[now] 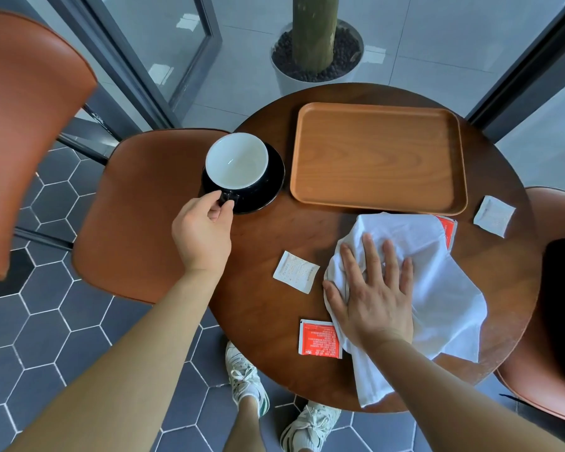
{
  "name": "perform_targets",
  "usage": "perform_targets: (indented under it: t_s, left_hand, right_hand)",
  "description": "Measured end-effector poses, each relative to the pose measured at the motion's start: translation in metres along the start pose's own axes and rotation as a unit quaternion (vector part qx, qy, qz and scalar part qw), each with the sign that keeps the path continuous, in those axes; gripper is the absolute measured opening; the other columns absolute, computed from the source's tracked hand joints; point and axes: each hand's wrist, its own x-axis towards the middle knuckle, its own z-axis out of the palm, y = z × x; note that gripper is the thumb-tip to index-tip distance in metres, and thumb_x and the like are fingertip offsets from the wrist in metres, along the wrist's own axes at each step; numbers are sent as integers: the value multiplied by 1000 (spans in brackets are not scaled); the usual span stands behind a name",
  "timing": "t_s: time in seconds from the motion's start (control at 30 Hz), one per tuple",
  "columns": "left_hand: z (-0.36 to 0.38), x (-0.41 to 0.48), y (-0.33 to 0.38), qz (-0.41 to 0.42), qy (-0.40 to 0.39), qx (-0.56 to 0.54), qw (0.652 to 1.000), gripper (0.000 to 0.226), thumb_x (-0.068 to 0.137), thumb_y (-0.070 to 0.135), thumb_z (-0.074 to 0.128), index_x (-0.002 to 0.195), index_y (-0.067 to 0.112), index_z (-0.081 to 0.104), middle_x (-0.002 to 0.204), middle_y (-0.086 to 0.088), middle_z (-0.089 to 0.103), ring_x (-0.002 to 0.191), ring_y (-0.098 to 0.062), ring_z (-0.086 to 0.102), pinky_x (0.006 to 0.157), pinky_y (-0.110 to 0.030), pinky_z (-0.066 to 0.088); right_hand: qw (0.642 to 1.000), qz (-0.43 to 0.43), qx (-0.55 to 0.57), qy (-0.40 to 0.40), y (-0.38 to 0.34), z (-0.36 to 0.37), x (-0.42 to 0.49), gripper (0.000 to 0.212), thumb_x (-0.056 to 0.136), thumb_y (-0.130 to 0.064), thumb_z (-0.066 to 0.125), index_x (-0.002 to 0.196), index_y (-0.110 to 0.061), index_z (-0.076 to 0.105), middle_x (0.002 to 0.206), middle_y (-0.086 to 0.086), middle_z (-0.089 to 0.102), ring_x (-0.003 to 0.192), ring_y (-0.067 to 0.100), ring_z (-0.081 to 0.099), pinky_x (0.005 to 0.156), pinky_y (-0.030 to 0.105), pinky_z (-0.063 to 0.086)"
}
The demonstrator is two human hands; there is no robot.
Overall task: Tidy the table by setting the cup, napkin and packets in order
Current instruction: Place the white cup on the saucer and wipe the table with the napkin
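A black cup with a white inside (237,159) stands on a black saucer (273,182) at the left edge of the round wooden table (268,305). My left hand (201,233) pinches the cup's handle. My right hand (372,291) lies flat with spread fingers on a crumpled white napkin (437,288). A white packet (296,271) lies left of the napkin, a red packet (319,339) near the front edge, another white packet (493,216) at the right. A second red packet (449,228) peeks from under the napkin.
An empty wooden tray (377,158) sits at the back of the table. Orange chairs stand at the left (137,216) and right (548,353). A potted trunk (313,44) stands behind the table. My shoes show on the tiled floor below.
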Motion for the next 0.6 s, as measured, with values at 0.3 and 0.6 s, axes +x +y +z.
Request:
perform_targets:
  t_s: [0.3, 0.6]
  left_hand:
    - [-1, 4, -5, 2, -9, -16, 1000, 30, 89, 15, 74, 117, 5, 73, 99, -8, 74, 80, -11, 63, 73, 4, 40]
    - [-1, 9, -7, 24, -8, -21, 999, 27, 87, 14, 76, 113, 5, 75, 84, -8, 72, 75, -18, 65, 69, -7, 44]
  right_hand:
    - [1000, -1, 2, -6, 0, -1, 0, 72, 95, -69, 24, 157, -33, 24, 167, 8, 16, 154, 37, 7, 119, 63, 12]
    - [1000, -5, 1, 6, 1, 2, 0, 71, 94, -68, 27, 156, -31, 28, 166, 10, 19, 153, 39, 10, 118, 64, 14]
